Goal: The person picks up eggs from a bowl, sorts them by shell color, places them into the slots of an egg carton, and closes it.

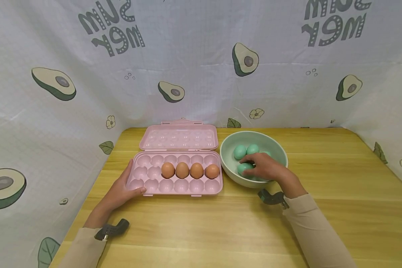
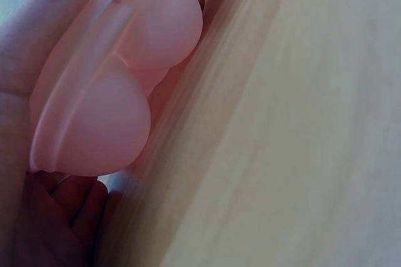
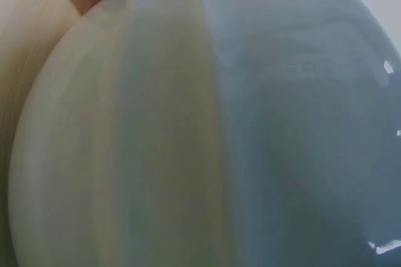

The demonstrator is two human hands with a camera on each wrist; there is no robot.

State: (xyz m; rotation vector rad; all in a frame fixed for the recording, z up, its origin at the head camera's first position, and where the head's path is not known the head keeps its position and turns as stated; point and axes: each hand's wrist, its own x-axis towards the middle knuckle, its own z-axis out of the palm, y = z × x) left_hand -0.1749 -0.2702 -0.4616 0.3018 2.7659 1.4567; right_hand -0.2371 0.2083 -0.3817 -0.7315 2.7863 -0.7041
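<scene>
A pink egg carton [image 1: 174, 189] lies open on the table, its lid [image 1: 179, 137] folded back behind it. Several brown eggs [image 1: 182, 170] sit side by side in the right part of its middle row. My left hand [image 1: 120, 191] grips the carton's left end, thumb along the front corner and fingers round the side. In the left wrist view, that end's rounded cups [image 2: 103, 120] show between thumb and fingers. Inside a pale green bowl [image 1: 226, 149], my right hand [image 1: 266, 166] holds a green egg [image 1: 243, 169] between thumb and fingers. More green eggs [image 1: 239, 152] lie behind it.
The bowl stands directly right of the carton, and its wall [image 3: 169, 123] fills the right wrist view. A white curtain [image 1: 201, 74] printed with avocados hangs behind the wooden table [image 1: 194, 230] and along both sides.
</scene>
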